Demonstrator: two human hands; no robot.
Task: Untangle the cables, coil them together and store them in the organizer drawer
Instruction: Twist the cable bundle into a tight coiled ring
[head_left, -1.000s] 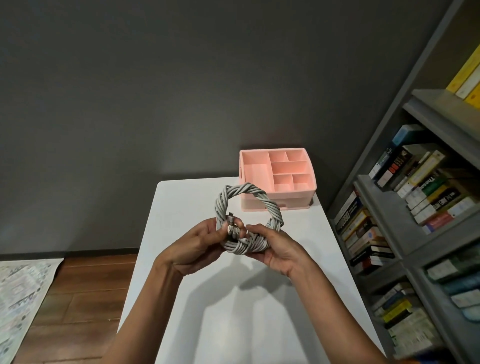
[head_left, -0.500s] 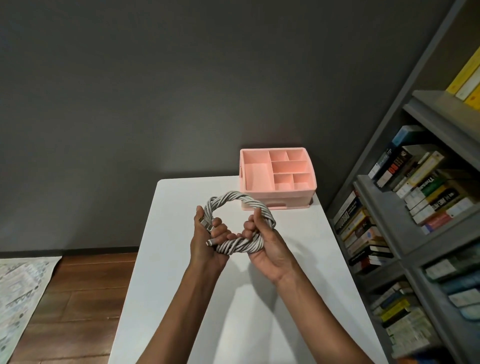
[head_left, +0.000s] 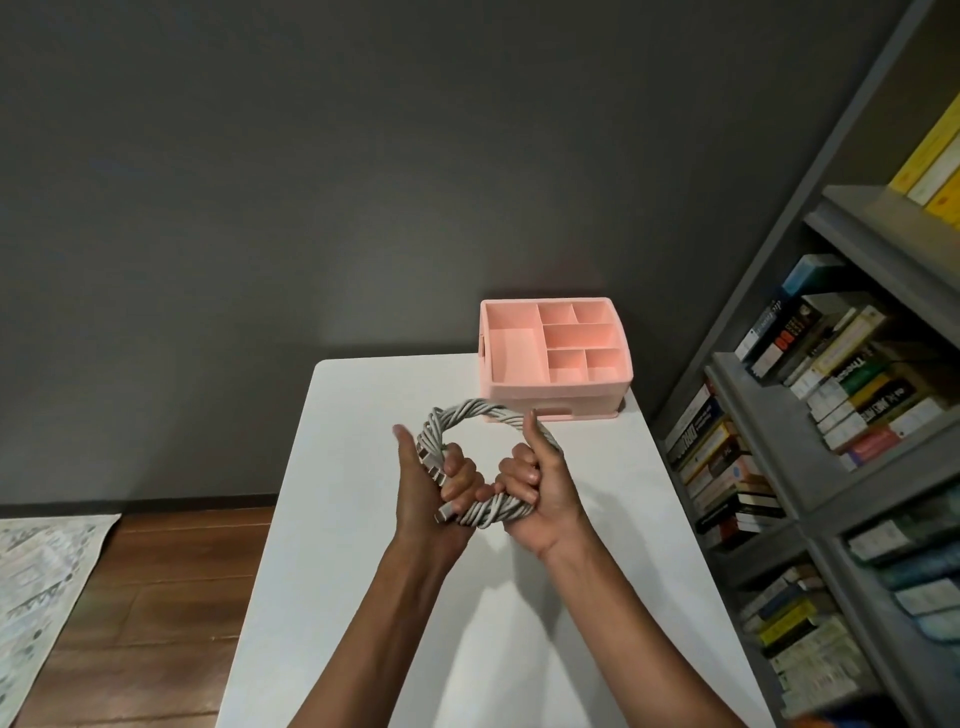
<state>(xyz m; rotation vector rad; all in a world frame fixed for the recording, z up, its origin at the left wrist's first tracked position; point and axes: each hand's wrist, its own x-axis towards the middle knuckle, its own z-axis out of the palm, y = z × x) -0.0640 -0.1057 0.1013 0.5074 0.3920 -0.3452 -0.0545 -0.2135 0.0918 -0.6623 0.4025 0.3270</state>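
A ring of grey-white cables twisted together, the cable coil (head_left: 457, 411), is held up above the white table (head_left: 343, 519). My left hand (head_left: 431, 483) grips its left side, where several metal plug ends stick out between the fingers. My right hand (head_left: 540, 483) grips the right and lower part, thumb pointing up along the coil. Behind the coil at the table's far right stands the pink organizer (head_left: 556, 395), with open compartments on top and a shut drawer with a slot handle low in its front.
A grey bookshelf (head_left: 831, 467) packed with books runs along the right side, close to the table's edge. A dark grey wall rises behind the table. Wooden floor and a patterned mat (head_left: 36, 582) lie to the left.
Both hands turned from cupping the coil's bottom to gripping its sides with thumbs up. The coil tilted flatter and shifted slightly left; the plug ends now show at my left fingers.
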